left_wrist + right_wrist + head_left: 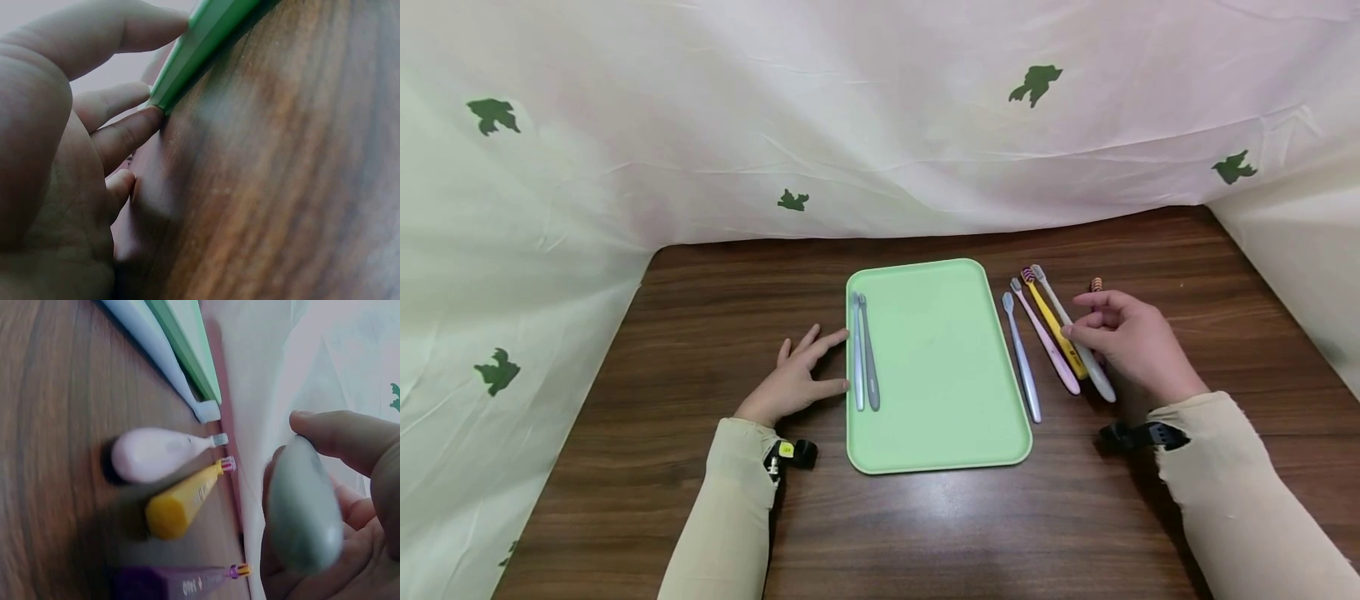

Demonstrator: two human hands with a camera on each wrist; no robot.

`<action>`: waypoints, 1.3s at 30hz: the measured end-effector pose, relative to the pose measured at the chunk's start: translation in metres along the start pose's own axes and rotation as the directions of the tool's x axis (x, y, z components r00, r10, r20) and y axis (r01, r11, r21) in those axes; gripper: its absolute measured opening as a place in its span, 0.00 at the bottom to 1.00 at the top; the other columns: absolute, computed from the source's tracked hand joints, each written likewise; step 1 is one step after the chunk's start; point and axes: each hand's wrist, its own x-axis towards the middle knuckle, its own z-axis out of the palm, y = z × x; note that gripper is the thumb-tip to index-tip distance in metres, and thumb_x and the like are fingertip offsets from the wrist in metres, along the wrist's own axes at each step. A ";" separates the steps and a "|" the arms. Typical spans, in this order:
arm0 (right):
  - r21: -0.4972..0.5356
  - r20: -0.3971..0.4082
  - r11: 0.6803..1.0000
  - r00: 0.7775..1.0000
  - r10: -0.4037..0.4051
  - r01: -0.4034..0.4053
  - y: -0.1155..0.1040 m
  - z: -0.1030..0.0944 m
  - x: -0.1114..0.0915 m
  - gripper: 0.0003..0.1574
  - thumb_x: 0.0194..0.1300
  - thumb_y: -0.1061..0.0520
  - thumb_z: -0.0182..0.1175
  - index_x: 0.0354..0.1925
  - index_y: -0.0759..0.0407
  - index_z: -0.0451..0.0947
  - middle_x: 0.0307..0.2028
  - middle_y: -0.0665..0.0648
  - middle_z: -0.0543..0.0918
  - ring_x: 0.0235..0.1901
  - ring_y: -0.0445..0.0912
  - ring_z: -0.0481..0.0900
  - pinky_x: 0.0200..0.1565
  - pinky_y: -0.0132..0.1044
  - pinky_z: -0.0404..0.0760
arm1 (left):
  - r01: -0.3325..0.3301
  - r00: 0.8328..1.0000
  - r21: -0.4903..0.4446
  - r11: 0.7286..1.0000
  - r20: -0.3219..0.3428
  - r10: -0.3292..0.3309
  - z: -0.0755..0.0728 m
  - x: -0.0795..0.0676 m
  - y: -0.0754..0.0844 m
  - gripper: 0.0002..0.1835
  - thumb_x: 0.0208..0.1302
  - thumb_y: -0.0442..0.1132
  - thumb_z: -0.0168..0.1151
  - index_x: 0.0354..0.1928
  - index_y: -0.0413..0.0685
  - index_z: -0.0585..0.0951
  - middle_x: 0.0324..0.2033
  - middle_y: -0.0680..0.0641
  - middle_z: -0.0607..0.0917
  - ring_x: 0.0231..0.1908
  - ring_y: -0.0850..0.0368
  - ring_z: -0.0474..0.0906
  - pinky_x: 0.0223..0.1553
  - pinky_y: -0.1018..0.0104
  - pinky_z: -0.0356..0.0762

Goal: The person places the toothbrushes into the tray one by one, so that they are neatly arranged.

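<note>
My right hand pinches a pale grey toothbrush between thumb and fingers. In the right wrist view its rounded handle end points at the camera, raised off the table. Left of it lie a yellow toothbrush, a pink toothbrush and a blue toothbrush. Mostly hidden beneath the right hand is a purple toothbrush. With fingers spread, my left hand touches the left rim of a green tray. Along that side, a light blue toothbrush and a dark grey toothbrush lie inside.
The dark wooden table runs back to a white cloth printed with green leaf-like shapes, which also hangs at both sides. The blue toothbrush outside the tray lies close along its right rim.
</note>
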 end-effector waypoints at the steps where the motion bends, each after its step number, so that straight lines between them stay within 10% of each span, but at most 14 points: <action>1: 0.002 -0.002 1.000 1.000 -0.007 0.007 -0.001 0.001 -0.001 0.33 0.66 0.46 0.68 0.61 0.63 0.74 0.42 0.63 0.85 0.32 0.46 0.80 0.29 0.34 0.79 | -0.001 1.000 0.000 1.000 -0.001 0.001 0.000 0.000 0.000 0.42 0.63 0.49 0.70 0.77 0.63 0.63 0.76 0.51 0.60 0.78 0.55 0.35 0.73 0.47 0.19; 39: 0.216 0.219 0.975 0.971 -0.097 0.049 -0.063 0.067 0.012 0.20 0.66 0.60 0.67 0.52 0.71 0.77 0.36 0.62 0.84 0.27 0.46 0.84 0.32 0.39 0.87 | 0.008 1.000 0.006 1.000 -0.015 -0.008 0.000 0.000 -0.001 0.41 0.63 0.51 0.70 0.77 0.64 0.63 0.76 0.51 0.59 0.78 0.55 0.36 0.73 0.47 0.19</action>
